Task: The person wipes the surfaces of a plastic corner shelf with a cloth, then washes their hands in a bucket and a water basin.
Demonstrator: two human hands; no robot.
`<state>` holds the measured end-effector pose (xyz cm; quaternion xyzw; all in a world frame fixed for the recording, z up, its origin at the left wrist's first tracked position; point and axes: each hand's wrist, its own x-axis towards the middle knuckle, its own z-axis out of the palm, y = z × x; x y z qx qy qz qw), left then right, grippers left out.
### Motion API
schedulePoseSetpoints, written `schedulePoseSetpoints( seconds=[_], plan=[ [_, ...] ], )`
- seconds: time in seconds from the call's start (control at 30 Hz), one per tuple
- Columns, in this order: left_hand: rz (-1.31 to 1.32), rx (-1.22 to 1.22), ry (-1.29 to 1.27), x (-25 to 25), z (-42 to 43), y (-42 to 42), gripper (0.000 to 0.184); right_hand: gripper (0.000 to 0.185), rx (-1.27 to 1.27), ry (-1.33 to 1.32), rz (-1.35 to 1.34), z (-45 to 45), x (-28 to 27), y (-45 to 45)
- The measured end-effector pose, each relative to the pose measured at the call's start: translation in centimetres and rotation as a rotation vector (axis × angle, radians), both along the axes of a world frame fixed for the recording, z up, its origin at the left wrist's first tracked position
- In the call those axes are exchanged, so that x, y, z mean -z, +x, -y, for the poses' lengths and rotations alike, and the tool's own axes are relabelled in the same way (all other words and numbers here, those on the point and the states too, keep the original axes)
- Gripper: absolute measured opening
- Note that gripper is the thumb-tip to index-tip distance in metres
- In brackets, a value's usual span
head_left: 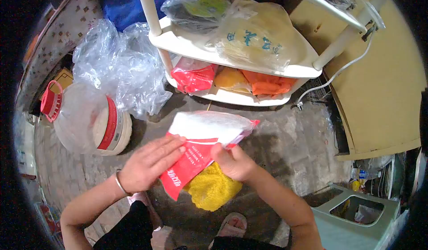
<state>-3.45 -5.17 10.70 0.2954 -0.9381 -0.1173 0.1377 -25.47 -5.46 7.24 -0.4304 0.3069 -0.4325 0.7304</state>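
Note:
A red and white plastic bag [189,161] with white lettering hangs between my hands above the floor. My left hand [149,163] grips its left side, the fingers stretched across the front and the thumb hidden. My right hand [234,161] pinches the bag's right edge, thumb on top and most fingers out of sight underneath. A fuzzy yellow cloth [214,188] bulges out just below my right hand. Part of it lies behind the bag, and I cannot tell whether the right fingers also hold it.
Ahead stands a white plastic shelf [187,45] with clear bags and red and orange packets. To the left are a large clear jug [76,120] with a red lid and crumpled clear plastic [120,63]. A grey-green stool [356,232] stands at lower right, below a yellowish panel [379,80].

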Motion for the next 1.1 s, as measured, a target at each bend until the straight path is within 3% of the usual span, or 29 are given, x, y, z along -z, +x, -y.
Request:
schedulePoseSetpoints(
  seconds=[0.1,0.23,0.3,0.37,0.43,0.5,0.63,0.73,0.83,0.9,0.97,1.03,1.1],
  plan=[
    [0.066,-0.013,0.019,1.2,0.3,-0.7,0.050,0.025,-0.085,0.203,0.055,1.5,0.7,0.3],
    [0.130,-0.060,0.030,2.0,1.6,-2.0,0.053,0.023,-0.204,0.177,0.050,5.1,3.6,-1.1],
    [0.183,-0.119,-0.079,2.9,3.0,-2.6,0.055,0.024,-0.263,0.171,-0.101,7.8,4.3,-1.0],
    [0.192,-0.167,-0.152,3.9,4.9,-3.2,0.055,0.024,-0.152,0.152,-0.100,10.1,4.8,-0.7],
    [0.170,-0.208,-0.244,5.8,7.3,-3.3,0.056,0.024,-0.141,-0.084,-0.076,13.8,6.2,-0.5],
    [0.188,-0.291,-0.332,7.6,9.7,-3.4,0.057,0.023,-0.036,0.012,-0.087,15.8,5.5,0.3],
    [0.187,-0.394,-0.491,9.5,14.0,-3.6,0.058,0.028,0.089,0.220,0.050,16.4,4.9,1.4],
    [0.253,-0.429,-0.405,10.3,15.7,-4.2,0.056,0.027,0.113,0.327,0.000,16.4,6.0,0.8],
    [0.337,-0.499,-0.301,11.9,16.1,-5.1,0.053,0.029,0.119,0.147,-0.110,13.4,6.8,-0.4],
    [0.279,-0.543,-0.341,12.9,16.8,-5.5,0.053,0.031,-0.105,0.201,-0.210,10.9,5.9,-3.0],
    [0.320,-0.536,-0.392,12.0,16.6,-5.9,0.055,0.035,-0.254,0.217,-0.178,9.0,5.5,-5.4],
    [0.338,-0.523,-0.419,10.0,15.3,-6.1,0.055,0.035,-0.251,0.167,-0.211,8.0,5.5,-7.1],
    [0.076,-0.390,-0.403,7.8,13.2,-6.3,0.049,0.035,-0.199,0.178,-0.249,7.2,4.9,-8.4]
  ],
)
